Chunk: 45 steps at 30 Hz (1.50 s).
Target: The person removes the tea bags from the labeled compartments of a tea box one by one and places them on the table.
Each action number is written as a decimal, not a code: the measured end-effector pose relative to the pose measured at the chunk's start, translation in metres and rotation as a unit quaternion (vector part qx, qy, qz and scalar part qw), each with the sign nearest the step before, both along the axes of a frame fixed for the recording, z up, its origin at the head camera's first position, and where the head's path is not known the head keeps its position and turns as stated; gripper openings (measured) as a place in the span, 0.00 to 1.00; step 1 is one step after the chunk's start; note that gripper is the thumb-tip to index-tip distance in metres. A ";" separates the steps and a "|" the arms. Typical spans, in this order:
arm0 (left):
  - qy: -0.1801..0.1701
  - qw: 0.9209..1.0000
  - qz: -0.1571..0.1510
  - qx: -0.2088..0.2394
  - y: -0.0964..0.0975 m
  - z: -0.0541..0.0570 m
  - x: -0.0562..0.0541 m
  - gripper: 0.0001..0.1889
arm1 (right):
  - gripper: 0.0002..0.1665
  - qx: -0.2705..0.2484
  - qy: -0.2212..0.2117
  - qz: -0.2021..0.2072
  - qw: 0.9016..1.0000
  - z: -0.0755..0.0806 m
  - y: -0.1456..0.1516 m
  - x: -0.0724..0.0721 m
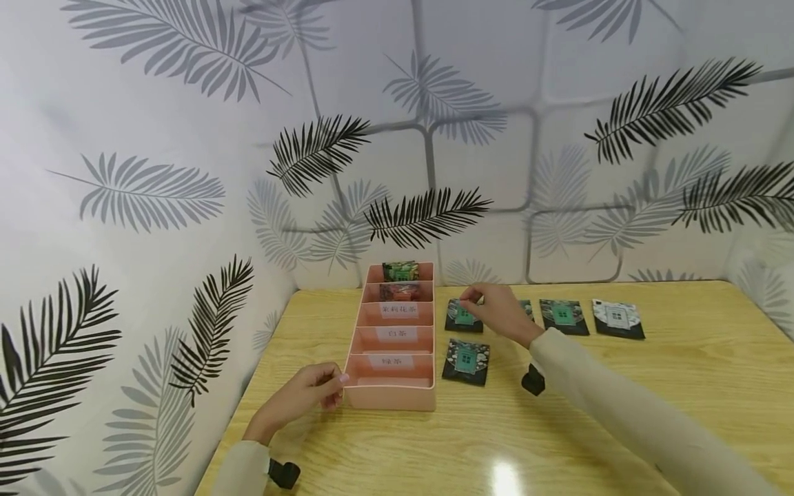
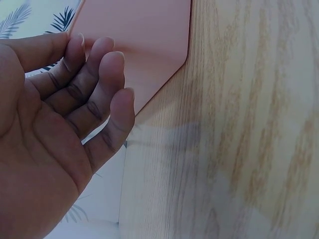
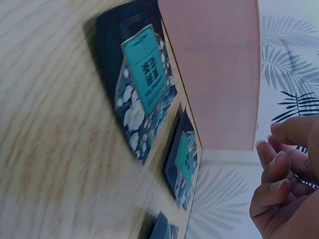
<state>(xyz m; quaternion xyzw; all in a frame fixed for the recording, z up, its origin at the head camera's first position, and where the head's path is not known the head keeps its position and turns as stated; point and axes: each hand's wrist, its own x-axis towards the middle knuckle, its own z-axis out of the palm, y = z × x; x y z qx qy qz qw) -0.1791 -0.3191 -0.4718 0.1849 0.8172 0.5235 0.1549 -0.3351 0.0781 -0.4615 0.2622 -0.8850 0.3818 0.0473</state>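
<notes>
A long pink divided box (image 1: 391,398) stands on the table. My left hand (image 1: 304,396) is at its near left corner, thumb and index finger pinching the rim. The left wrist view shows the other fingers bent beside the outer wall. My right hand (image 1: 499,313) hovers over the row of sachets right of the box, fingers loosely bent and holding nothing. Near its fingertips lies a dark sachet with a teal label (image 1: 455,320). A similar sachet (image 3: 142,79) lies closer to me, flat beside the box. Another sachet (image 1: 527,308) is partly hidden behind the right hand.
Farther right lie a green-labelled sachet (image 1: 563,314) and a white-and-black sachet (image 1: 618,317). The box's two far compartments contain green packets (image 1: 400,271) and reddish packets (image 1: 403,292). White paper labels mark the nearer dividers. A leaf-patterned wall covering (image 1: 397,172) borders the table's back and left.
</notes>
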 end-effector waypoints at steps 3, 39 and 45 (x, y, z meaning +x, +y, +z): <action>0.003 1.000 0.001 0.002 -0.001 0.000 -0.001 0.18 | 0.12 -0.005 0.005 0.006 1.000 0.003 -0.009 -0.002; -0.002 1.000 0.007 0.017 -0.005 -0.002 -0.001 0.17 | 0.11 0.012 0.013 0.008 1.000 0.011 -0.091 -0.041; -0.007 1.000 0.015 0.013 -0.005 -0.004 0.000 0.19 | 0.12 0.053 -0.001 0.007 0.999 0.007 -0.098 -0.042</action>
